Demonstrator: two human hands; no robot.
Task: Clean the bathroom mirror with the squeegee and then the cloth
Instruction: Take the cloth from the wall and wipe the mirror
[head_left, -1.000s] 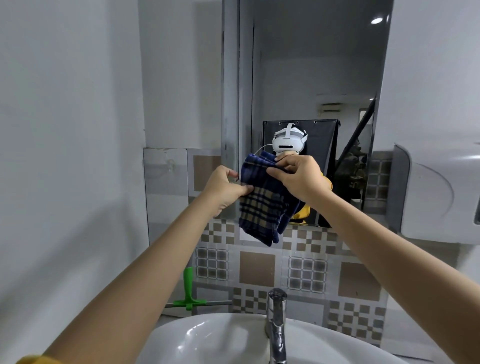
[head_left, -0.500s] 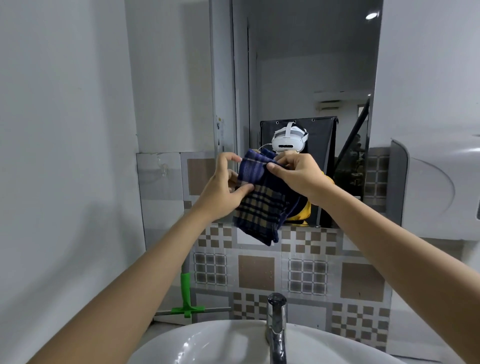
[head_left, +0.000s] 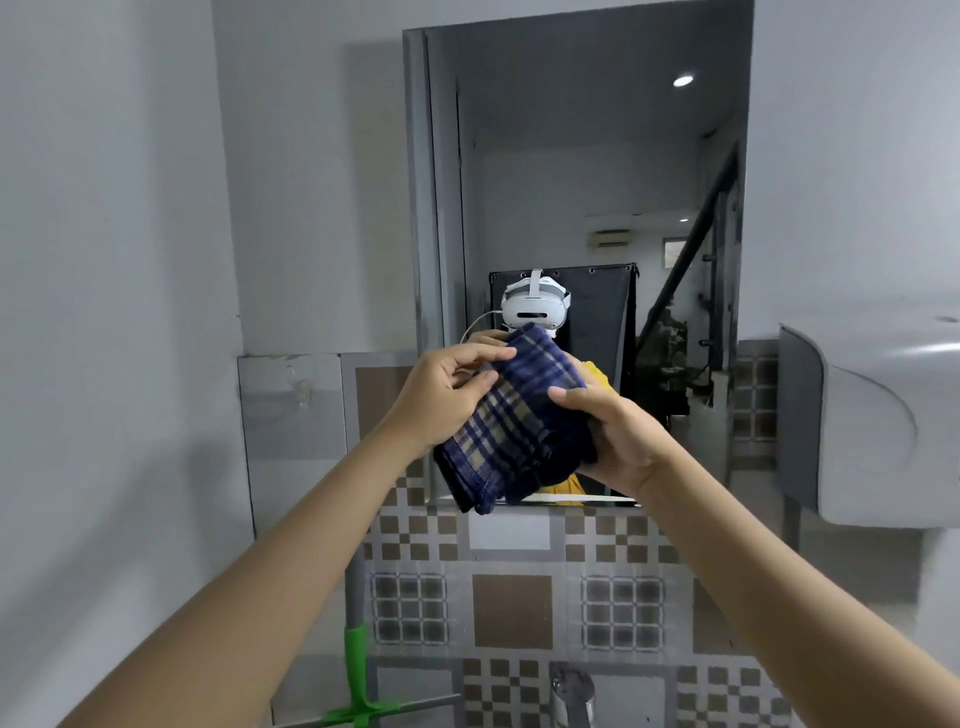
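Mirror (head_left: 571, 171): we see it fixed upright on the wall above a band of patterned tiles (head_left: 511, 610); the glass reflects a ceiling light, a dark panel, a white headset and a bit of yellow clothing
Cloth (head_left: 519, 421): blue plaid with tan stripes, folded into a thick pad; we hold it up in front of the mirror's lower part, and whether it touches the glass we cannot tell
Left hand (head_left: 447, 400): we grip the cloth's upper left edge, thumb on the near face and fingers curled over the top fold, pinching the fabric
Right hand (head_left: 618, 441): we hold the cloth's right side, thumb laid across the near face, the other fingers wrapped behind and mostly hidden; the grip is closed on the fabric
Squeegee (head_left: 358, 686): green plastic joint with a grey handle rising from it and a grey blade running sideways, standing against the tiles at the lower left, well apart from both hands
Tap (head_left: 571, 693): chrome, at the bottom edge, below the cloth
Dispenser (head_left: 878, 415): white rounded housing on the right wall, just beside the mirror's lower right corner
Wall (head_left: 114, 312): plain grey-white on the left, with a pale panel low down beside the tiles
Writing: we find no brand, label or lettering we can read on the cloth, squeegee, headset or dispenser
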